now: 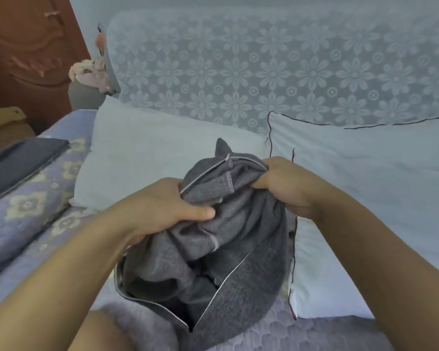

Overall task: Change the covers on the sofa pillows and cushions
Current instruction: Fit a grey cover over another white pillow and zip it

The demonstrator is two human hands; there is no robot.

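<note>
Grey cover point(228, 249), bunched above the sofa seat, is gripped by both hands, left hand point(162, 209) and right hand point(287, 186); bunching risks snagging the zip or dressing the near-right pillow point(365, 198) inside out.

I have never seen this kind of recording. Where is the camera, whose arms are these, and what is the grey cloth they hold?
There is no machine here. A person wears one camera on the head, so the single picture looks forward and down along the person's own arms.

Both hands grip a bunched grey cushion cover with pale piping along its edges. The left hand holds it near the opening; the right hand clutches a gathered fold.

Behind the cover, two white pillows without covers lean on the sofa: a plain pillow on the left, and a pillow with dark edging on the right. The sofa back carries a pale flower-patterned throw. At the far left, dark folded fabric lies on a lilac patterned cushion.
</note>
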